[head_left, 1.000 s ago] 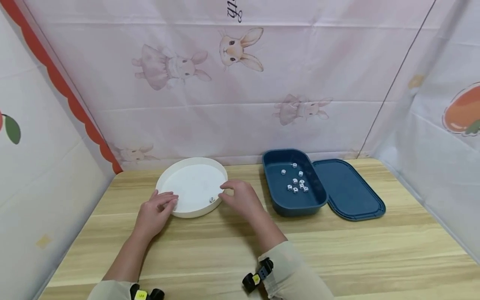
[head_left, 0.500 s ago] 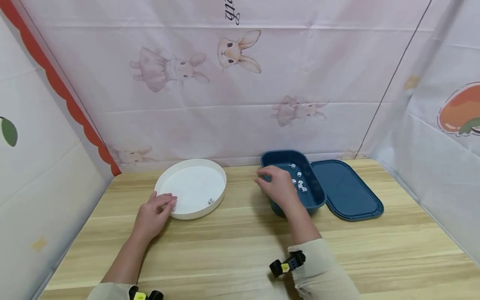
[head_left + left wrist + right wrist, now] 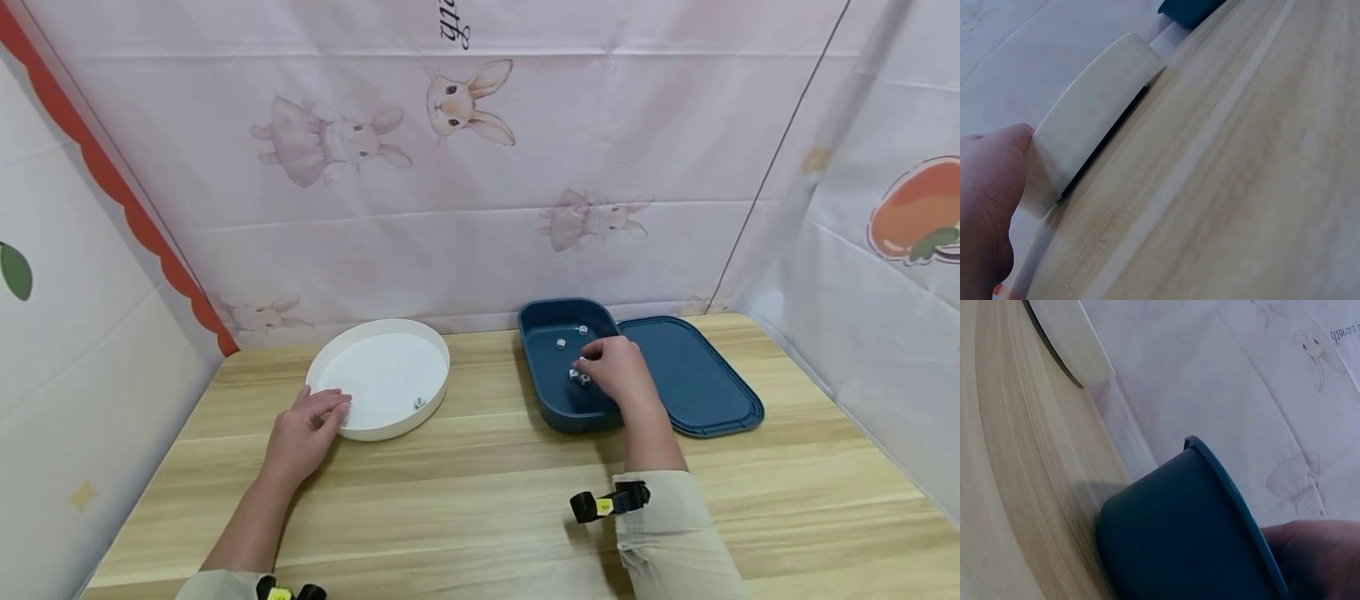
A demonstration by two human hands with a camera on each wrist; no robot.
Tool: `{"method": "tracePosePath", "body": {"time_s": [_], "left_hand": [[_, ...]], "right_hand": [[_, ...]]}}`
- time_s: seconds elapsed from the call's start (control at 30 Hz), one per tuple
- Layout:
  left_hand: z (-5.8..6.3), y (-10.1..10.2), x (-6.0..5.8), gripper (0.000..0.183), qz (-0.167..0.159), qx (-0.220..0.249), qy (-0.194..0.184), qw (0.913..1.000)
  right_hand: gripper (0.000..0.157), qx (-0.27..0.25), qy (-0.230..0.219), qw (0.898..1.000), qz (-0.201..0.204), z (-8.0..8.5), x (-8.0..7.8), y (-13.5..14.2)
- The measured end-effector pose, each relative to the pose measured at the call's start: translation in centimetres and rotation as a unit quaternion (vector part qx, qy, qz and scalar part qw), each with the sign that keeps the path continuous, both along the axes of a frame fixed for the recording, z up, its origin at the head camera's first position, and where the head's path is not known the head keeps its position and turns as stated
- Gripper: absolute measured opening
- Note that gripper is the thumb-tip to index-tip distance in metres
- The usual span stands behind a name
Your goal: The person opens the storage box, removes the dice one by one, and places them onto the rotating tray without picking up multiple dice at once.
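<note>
In the head view my left hand (image 3: 303, 429) holds the near-left rim of a round white tray (image 3: 375, 367). The left wrist view shows its thumb against the tray's wall (image 3: 1094, 119). One small white die (image 3: 419, 403) lies inside the tray at the lower right. My right hand (image 3: 617, 367) reaches into a deep blue box (image 3: 546, 392), thumb and forefinger close around a die. Whether they pinch it is hidden. Several other dice (image 3: 561, 343) lie on the box floor, some covered by the hand. The box wall (image 3: 1172, 531) hides the right fingertips in the right wrist view.
A flat blue lid (image 3: 697, 375) lies right of the box, partly behind it. Both containers stand at the back of a wooden table (image 3: 450, 500), close to a printed cloth backdrop (image 3: 420, 250). More cloth hangs at both sides.
My right hand has moved from the tray's right rim across to the blue box and down among the dice. The left hand has stayed at the tray; the die inside the tray lies still.
</note>
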State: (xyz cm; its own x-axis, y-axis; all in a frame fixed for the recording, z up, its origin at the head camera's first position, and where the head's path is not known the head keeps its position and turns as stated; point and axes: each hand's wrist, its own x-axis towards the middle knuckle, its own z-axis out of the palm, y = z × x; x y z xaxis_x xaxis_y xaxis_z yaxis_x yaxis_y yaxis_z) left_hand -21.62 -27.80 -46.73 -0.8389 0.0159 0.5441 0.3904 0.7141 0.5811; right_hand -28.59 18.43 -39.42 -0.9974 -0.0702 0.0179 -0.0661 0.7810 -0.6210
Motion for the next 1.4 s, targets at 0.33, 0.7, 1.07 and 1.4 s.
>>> {"method": "tracePosePath", "body": {"time_s": [0.33, 0.7, 1.07, 1.4], "left_hand": [[0.0, -0.1, 0.0, 0.013, -0.001, -0.003, -0.002, 1.0000], [-0.2, -0.1, -0.1, 0.012, -0.003, -0.010, 0.006, 0.9999], [0.2, 0.0, 0.1, 0.012, -0.003, -0.004, 0.001, 1.0000], [0.2, -0.1, 0.0, 0.012, -0.007, -0.009, 0.006, 0.9999]], "right_hand": [[0.031, 0.055, -0.044, 0.998, 0.005, -0.6, -0.4, -0.1], [0.033, 0.066, -0.064, 0.996, -0.002, -1.1, -0.7, -0.3], [0.030, 0.082, -0.088, 0.993, -0.003, -0.9, -0.6, -0.5], [0.023, 0.087, -0.121, 0.989, -0.002, -0.9, -0.4, -0.6]]}}
